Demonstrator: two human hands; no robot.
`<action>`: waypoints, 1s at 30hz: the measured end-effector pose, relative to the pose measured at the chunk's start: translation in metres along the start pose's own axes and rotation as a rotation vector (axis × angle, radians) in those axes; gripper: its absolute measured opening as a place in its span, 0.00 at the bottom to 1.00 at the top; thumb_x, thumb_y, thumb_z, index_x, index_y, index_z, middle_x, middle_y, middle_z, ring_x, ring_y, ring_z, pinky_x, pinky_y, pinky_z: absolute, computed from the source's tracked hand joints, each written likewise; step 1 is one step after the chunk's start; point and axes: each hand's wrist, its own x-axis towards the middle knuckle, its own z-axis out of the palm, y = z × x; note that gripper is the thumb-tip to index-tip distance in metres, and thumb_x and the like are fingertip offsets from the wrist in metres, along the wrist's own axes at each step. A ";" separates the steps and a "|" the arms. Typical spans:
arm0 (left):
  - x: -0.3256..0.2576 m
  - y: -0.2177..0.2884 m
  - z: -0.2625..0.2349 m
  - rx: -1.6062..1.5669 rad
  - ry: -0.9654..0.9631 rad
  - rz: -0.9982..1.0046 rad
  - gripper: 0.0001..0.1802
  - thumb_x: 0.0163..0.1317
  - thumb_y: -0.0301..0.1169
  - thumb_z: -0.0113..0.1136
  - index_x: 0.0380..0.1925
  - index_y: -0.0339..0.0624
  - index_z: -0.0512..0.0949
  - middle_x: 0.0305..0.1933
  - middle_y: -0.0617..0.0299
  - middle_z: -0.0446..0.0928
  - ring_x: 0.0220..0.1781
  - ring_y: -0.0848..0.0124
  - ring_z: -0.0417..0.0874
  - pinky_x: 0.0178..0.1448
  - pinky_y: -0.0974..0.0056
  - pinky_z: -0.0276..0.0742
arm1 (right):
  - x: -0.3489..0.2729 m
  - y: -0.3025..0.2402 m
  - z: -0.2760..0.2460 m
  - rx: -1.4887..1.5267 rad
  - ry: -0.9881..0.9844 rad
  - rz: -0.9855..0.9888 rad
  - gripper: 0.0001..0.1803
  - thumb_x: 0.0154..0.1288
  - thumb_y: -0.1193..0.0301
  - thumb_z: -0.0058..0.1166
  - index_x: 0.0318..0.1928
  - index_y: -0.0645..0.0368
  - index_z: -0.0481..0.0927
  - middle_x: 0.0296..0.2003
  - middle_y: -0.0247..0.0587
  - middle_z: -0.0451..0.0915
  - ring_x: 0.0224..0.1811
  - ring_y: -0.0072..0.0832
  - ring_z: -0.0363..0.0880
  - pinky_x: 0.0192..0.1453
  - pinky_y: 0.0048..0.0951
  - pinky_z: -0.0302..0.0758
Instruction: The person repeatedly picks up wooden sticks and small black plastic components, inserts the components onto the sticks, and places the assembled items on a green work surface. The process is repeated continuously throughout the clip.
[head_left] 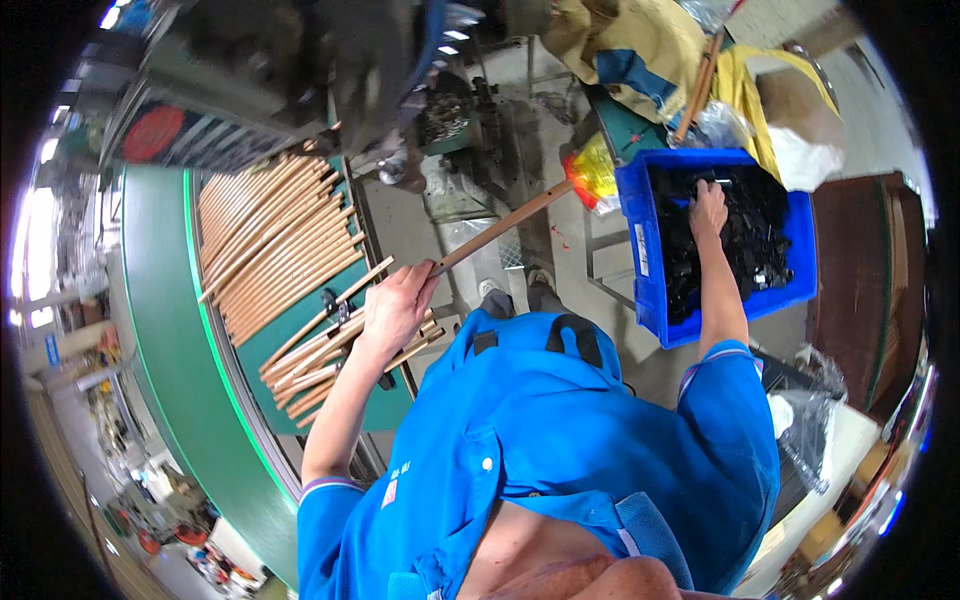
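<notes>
While the left hand (402, 300) grips a stick (505, 227) near one end, the right hand (709, 208) reaches into a blue bin (650, 300).
The right hand is down among black parts (748, 242); whether it grasps one, I cannot tell. The stick slants away from the left hand, its far end beside a yellow-and-red bag (594, 172). Left of it, more sticks (290, 240) lie on the green counter (385, 410).

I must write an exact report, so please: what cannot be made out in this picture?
In the head view:
Anything beneath the right grip: hidden by it.
Part of the wood-coloured bar: covered by the left grip.
Single black parts in the blue bin: too small, overlapping.
Dark object, upper left: blurred.
</notes>
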 end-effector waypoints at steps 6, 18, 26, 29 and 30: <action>-0.011 -0.011 -0.009 -0.050 -0.020 -0.105 0.10 0.64 0.32 0.57 0.43 0.41 0.76 0.28 0.53 0.76 0.31 0.54 0.79 0.33 0.54 0.73 | -0.003 -0.018 -0.054 0.516 0.118 0.369 0.09 0.58 0.73 0.53 0.40 0.60 0.78 0.38 0.43 0.81 0.39 0.38 0.81 0.42 0.37 0.76; -0.017 -0.027 -0.012 0.044 0.071 -0.007 0.09 0.63 0.32 0.59 0.41 0.44 0.76 0.24 0.56 0.71 0.26 0.57 0.77 0.29 0.56 0.73 | -0.024 -0.209 -0.157 1.430 -0.438 -0.317 0.14 0.64 0.75 0.53 0.50 0.63 0.79 0.33 0.29 0.79 0.33 0.14 0.74 0.39 0.19 0.72; -0.013 -0.050 -0.024 0.125 0.021 0.042 0.12 0.63 0.44 0.59 0.35 0.48 0.77 0.23 0.62 0.74 0.26 0.59 0.80 0.25 0.57 0.74 | -0.003 -0.237 -0.182 1.435 -1.171 -0.567 0.15 0.56 0.75 0.56 0.45 0.64 0.80 0.36 0.37 0.81 0.38 0.22 0.81 0.46 0.25 0.78; -0.005 -0.036 -0.017 0.229 -0.008 0.151 0.13 0.61 0.45 0.60 0.34 0.49 0.78 0.22 0.64 0.73 0.27 0.64 0.81 0.25 0.60 0.74 | -0.013 -0.273 -0.207 1.032 -1.329 -0.783 0.16 0.50 0.73 0.60 0.42 0.63 0.78 0.32 0.33 0.77 0.37 0.21 0.77 0.45 0.24 0.74; -0.001 -0.033 -0.020 0.236 -0.011 0.140 0.13 0.60 0.44 0.60 0.34 0.48 0.77 0.22 0.64 0.72 0.28 0.65 0.81 0.25 0.60 0.75 | -0.011 -0.282 -0.206 0.948 -1.281 -0.903 0.16 0.49 0.72 0.61 0.40 0.63 0.77 0.31 0.33 0.76 0.36 0.21 0.75 0.43 0.25 0.72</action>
